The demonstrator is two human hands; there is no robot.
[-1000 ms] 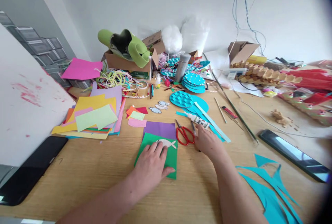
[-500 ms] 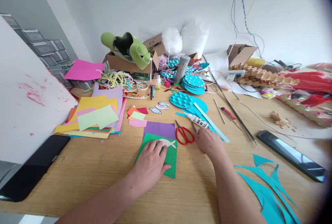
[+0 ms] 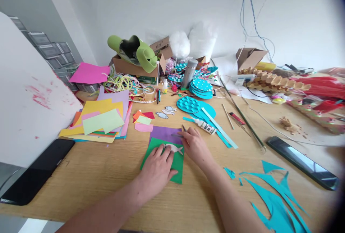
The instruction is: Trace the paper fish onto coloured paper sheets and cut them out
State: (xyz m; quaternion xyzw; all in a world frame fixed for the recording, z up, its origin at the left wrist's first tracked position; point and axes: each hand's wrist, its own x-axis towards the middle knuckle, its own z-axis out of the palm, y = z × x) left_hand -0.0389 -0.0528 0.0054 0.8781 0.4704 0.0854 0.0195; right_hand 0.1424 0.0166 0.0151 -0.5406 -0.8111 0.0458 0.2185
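Note:
Flat on a green sheet [image 3: 176,170] lies my left hand [image 3: 157,163], fingers spread, its fingertips on a white fish cutout [image 3: 174,148] near the sheet's top edge. A purple sheet [image 3: 163,133] is partly under the green one. My right hand [image 3: 194,146] pinches a thin dark pencil [image 3: 176,135], its tip over the purple sheet, just above the fish. The red-handled scissors are mostly hidden behind my right hand, only their blade tip showing. A white glue bottle [image 3: 206,126] lies behind that hand.
Coloured paper [image 3: 102,118] is stacked at the left, near a black phone [image 3: 37,170]. Small fish cutouts [image 3: 162,115] lie behind the sheets. Blue scraps [image 3: 272,193] and another phone [image 3: 302,161] are at the right. A metal flask [image 3: 189,74] stands at the back.
My right hand has moved left from beside the glue bottle, bringing the pencil over the purple sheet and covering the scissors. My left hand stays on the green sheet.

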